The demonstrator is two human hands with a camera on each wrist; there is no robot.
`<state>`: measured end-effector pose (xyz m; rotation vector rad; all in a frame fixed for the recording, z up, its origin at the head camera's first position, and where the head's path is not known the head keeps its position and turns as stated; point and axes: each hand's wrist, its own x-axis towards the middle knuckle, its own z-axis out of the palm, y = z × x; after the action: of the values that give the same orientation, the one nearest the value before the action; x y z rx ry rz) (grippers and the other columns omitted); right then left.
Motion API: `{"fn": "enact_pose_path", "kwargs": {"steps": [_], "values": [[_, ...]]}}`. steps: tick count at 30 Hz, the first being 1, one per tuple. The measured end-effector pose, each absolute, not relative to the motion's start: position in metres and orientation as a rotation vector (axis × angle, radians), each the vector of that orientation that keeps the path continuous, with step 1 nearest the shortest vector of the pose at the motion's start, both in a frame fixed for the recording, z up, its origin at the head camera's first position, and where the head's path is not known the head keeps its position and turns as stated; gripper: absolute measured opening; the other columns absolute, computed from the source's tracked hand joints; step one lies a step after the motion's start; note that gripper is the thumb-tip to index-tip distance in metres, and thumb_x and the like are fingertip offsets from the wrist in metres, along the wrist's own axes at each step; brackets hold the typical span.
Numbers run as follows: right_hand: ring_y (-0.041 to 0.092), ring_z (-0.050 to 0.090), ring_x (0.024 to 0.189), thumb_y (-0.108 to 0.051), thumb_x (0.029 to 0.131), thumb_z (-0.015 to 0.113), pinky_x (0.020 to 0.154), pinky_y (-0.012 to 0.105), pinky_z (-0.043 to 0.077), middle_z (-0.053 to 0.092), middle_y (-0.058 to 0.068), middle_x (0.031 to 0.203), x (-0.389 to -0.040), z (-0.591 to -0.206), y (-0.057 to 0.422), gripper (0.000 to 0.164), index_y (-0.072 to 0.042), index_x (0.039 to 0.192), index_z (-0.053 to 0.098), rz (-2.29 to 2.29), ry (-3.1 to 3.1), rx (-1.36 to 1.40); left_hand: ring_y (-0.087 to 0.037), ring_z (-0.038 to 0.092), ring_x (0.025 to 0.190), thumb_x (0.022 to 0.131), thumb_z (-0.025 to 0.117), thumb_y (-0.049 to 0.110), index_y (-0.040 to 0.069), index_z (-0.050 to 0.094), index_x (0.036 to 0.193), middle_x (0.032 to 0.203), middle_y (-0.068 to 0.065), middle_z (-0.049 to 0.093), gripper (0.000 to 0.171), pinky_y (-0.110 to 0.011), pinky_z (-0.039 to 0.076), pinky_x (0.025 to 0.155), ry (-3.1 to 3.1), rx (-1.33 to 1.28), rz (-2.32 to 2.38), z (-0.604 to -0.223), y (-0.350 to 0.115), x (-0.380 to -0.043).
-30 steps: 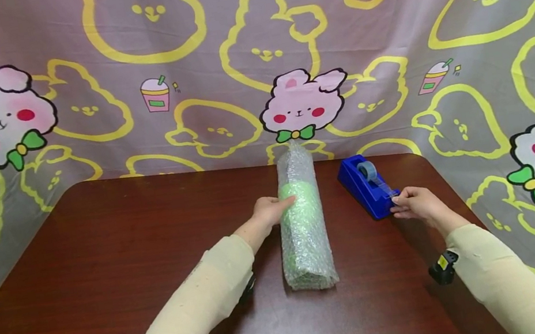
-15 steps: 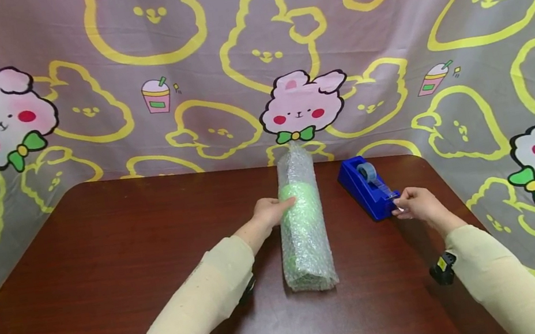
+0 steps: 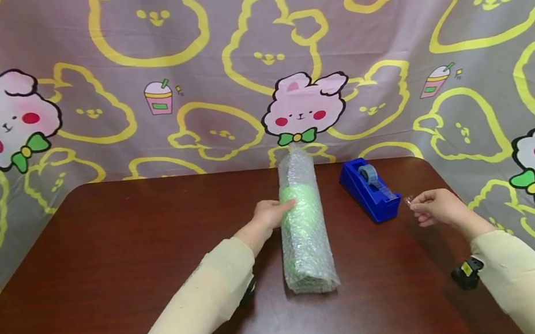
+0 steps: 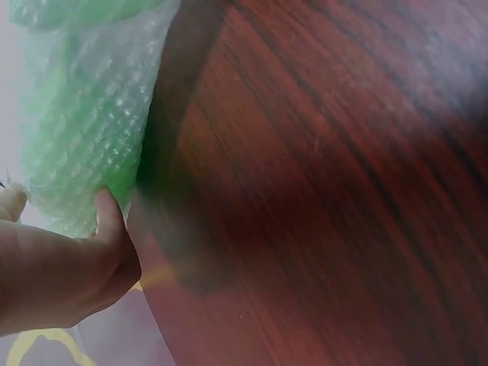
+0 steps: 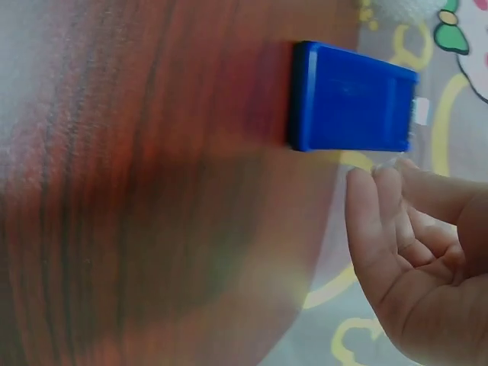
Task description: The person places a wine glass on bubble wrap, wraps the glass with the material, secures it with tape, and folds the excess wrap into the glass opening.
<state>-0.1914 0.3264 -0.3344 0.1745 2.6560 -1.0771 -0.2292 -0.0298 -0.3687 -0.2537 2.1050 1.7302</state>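
Note:
A long bundle in bubble wrap (image 3: 307, 242), with green showing through, lies lengthwise on the brown table. My left hand (image 3: 269, 213) grips it from the left side, thumb on top. In the left wrist view, thumb and a finger of the left hand (image 4: 69, 267) sit on either side of the bubble wrap (image 4: 84, 130). Just right of the blue tape dispenser (image 3: 368, 192), my right hand (image 3: 437, 207) pinches a short piece of clear tape (image 3: 409, 200) between thumb and fingertips. The tape piece is apart from the dispenser. A tape roll (image 3: 368, 174) sits in the dispenser.
The dark wooden table (image 3: 119, 260) has rounded back corners. A patterned cloth (image 3: 212, 82) with cartoon rabbits hangs behind and beside it. The bundle's far end reaches close to that cloth.
My right hand has moved right, away from the dispenser's front edge, with a torn-off piece of tape in its fingers. The left hand and the bundle have stayed in place.

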Motion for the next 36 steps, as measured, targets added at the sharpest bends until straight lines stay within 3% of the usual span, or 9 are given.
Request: {"fn": "enact_pose_path", "kwargs": {"steps": [3,7,13,17,22,27,32,36], "values": [[0.008,0.061,0.064,-0.006,0.095,0.048,0.068,0.035,0.058,0.064,0.005,0.078,-0.191,-0.324,0.323,0.031,0.021,0.11,0.049,-1.092,2.678,0.081,-0.029,0.05,0.124,0.087,0.063,0.035,0.0,0.048,0.131,0.138,-0.015,0.047,0.058,-0.044,0.04,0.105,2.068,-0.279,1.758,-0.366,-0.033,-0.23],[0.006,0.059,0.063,-0.009,0.096,0.048,0.068,0.033,0.058,0.062,0.004,0.081,-0.192,-0.308,0.307,0.033,0.018,0.114,0.05,-1.059,2.718,-0.026,-0.029,0.051,0.121,0.086,0.064,0.034,-0.001,0.051,0.128,0.135,-0.015,0.049,0.056,-0.041,0.044,0.1,2.105,-0.293,1.797,-0.366,-0.034,-0.229],[0.011,0.061,0.071,-0.012,0.095,0.051,0.066,0.03,0.057,0.063,0.027,0.104,-0.192,-0.287,0.27,0.032,0.012,0.116,0.054,-1.005,2.77,-0.228,-0.032,0.048,0.123,0.088,0.062,0.036,0.0,0.05,0.131,0.137,-0.017,0.048,0.057,-0.044,0.044,0.098,2.183,-0.272,1.798,-0.369,-0.029,-0.222],[0.017,0.064,0.075,-0.015,0.096,0.051,0.071,0.036,0.057,0.059,0.029,0.117,-0.198,-0.279,0.245,0.033,0.006,0.121,0.055,-0.964,2.746,-0.355,-0.032,0.045,0.127,0.089,0.059,0.038,0.001,0.045,0.134,0.139,-0.016,0.045,0.06,-0.044,0.044,0.1,2.123,-0.281,1.819,-0.372,-0.027,-0.218],[0.017,0.064,0.071,-0.019,0.096,0.05,0.068,0.031,0.055,0.063,0.021,0.103,-0.209,-0.276,0.215,0.036,-0.002,0.128,0.054,-0.912,2.7,-0.48,-0.03,0.052,0.119,0.087,0.063,0.037,0.002,0.051,0.129,0.133,-0.015,0.051,0.056,-0.04,0.05,0.092,2.134,-0.325,1.841,-0.372,-0.027,-0.216],[0.018,0.058,0.065,-0.014,0.098,0.044,0.065,0.03,0.052,0.055,0.011,0.082,-0.217,-0.278,0.187,0.037,-0.003,0.133,0.047,-0.974,2.635,-0.568,-0.03,0.056,0.109,0.082,0.069,0.038,0.005,0.054,0.125,0.126,-0.014,0.056,0.056,-0.042,0.05,0.085,2.314,-0.387,1.789,-0.367,-0.031,-0.216],[0.016,0.043,0.055,-0.012,0.1,0.035,0.058,0.029,0.044,0.042,0.004,0.073,-0.228,-0.287,0.156,0.028,0.004,0.123,0.036,-1.211,2.482,-0.56,-0.029,0.058,0.104,0.08,0.069,0.043,0.008,0.051,0.125,0.121,-0.013,0.058,0.06,-0.042,0.05,0.083,2.414,-0.403,1.706,-0.367,-0.032,-0.216],[0.014,0.032,0.052,-0.011,0.1,0.034,0.053,0.027,0.033,0.035,0.002,0.069,-0.239,-0.299,0.134,0.016,0.0,0.111,0.032,-1.356,2.382,-0.504,-0.028,0.058,0.108,0.081,0.067,0.047,0.011,0.047,0.132,0.128,-0.012,0.056,0.065,-0.043,0.049,0.086,2.451,-0.361,1.647,-0.365,-0.029,-0.216]]}}
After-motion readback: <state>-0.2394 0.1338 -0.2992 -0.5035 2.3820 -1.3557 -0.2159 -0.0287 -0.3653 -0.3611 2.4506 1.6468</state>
